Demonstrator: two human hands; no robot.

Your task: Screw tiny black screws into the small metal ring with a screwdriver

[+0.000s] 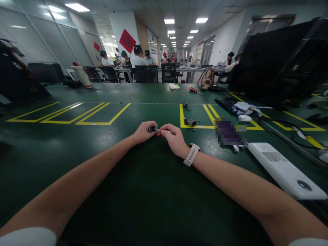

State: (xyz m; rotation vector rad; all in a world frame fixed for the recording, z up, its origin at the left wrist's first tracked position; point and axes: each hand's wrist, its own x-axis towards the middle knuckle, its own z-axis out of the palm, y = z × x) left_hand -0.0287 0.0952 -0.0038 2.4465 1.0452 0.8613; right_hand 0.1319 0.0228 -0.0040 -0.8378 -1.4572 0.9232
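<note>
My left hand is closed around a small round metal part with a dark hollow end that faces me. In my right hand, between thumb and fingers, is a small screwdriver with a thin shaft and a dark handle. Its shaft points left to the rim of the round part; whether the tip touches inside cannot be made out. Right of my hands lies a cylindrical metal connector, with tiny dark pieces beside it. Farther back rests a second metal connector.
Yellow tape marks boxes on the green table. On the right are a white power bank, a blurred dark object, cables and gloves. A red screwdriver lies at the back; a cup stands back left. People sit beyond.
</note>
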